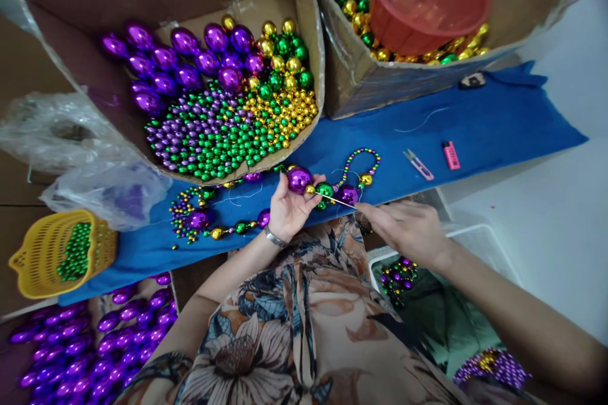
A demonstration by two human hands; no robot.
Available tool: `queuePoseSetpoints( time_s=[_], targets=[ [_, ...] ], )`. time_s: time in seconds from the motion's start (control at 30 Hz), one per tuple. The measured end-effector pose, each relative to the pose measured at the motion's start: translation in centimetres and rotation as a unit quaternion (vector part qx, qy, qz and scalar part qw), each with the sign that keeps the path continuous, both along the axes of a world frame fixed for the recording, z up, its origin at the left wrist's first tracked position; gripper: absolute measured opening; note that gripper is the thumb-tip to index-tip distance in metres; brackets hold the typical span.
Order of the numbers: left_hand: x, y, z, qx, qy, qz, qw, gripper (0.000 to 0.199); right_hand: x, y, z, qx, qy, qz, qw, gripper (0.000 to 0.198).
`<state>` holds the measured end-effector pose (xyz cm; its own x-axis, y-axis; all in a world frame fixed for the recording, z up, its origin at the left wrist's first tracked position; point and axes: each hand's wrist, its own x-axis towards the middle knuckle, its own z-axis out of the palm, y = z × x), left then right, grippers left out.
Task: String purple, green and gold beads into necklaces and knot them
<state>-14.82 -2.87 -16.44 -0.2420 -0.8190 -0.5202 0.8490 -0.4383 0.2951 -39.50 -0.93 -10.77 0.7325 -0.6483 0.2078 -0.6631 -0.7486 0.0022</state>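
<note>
My left hand (289, 214), palm up, holds a large purple bead (299, 179) between thumb and fingers. A small gold bead (310, 190) sits against it. My right hand (406, 228) pinches the right end of a thin needle (338, 201), whose other end reaches the gold bead. Just beside my left fingers is a green bead (325, 190). Beyond it lies a looped string of small beads (352, 155) with a purple bead (349, 195) and a gold one (365, 179). More strung beads (241, 228) lie left of my left hand on the blue cloth (308, 145).
A cardboard box (319, 44) of loose beads opens toward me. Another box (361, 82) bears a red basket (427, 19). Pink snips (420, 166) and a pink lighter (451, 155) lie at right. A yellow basket (35, 259) stands left; a white bin (496, 243) sits below right.
</note>
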Motion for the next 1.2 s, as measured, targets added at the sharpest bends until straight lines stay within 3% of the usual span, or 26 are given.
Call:
queuePoseSetpoints(
  time_s=[0.23,0.43,0.63,0.77,1.0,1.1,1.2],
  targets=[
    [-0.2,0.1,-0.6,-0.011,0.016,-0.011,1.000,0.050,0.3,1.1,-3.7,0.059,-0.125,-0.038,0.990,0.030],
    [-0.6,0.3,-0.7,-0.008,0.020,-0.013,1.000,0.042,0.8,0.7,-3.7,0.010,-0.081,-0.042,0.996,0.029],
    [-1.2,1.0,-0.3,-0.030,-0.010,0.003,1.000,0.026,1.5,0.8,-4.3,-0.023,-0.099,-0.063,0.993,0.023],
    [-1.9,1.8,-0.3,-0.079,-0.047,0.009,0.996,0.034,2.5,0.9,-5.6,-0.026,-0.135,-0.087,0.987,0.015],
    [-2.3,1.9,-0.4,-0.075,-0.056,0.047,0.994,0.046,1.5,1.1,-5.5,0.166,-0.217,-0.106,0.956,0.024],
    [-2.3,1.9,-0.4,-0.064,-0.038,0.065,0.995,0.042,0.8,1.3,-5.3,0.193,-0.212,-0.098,0.953,0.028],
    [-2.3,1.9,-0.3,-0.065,-0.029,0.071,0.995,0.034,0.8,1.6,-5.5,0.173,-0.216,-0.101,0.956,0.028]
  ],
)
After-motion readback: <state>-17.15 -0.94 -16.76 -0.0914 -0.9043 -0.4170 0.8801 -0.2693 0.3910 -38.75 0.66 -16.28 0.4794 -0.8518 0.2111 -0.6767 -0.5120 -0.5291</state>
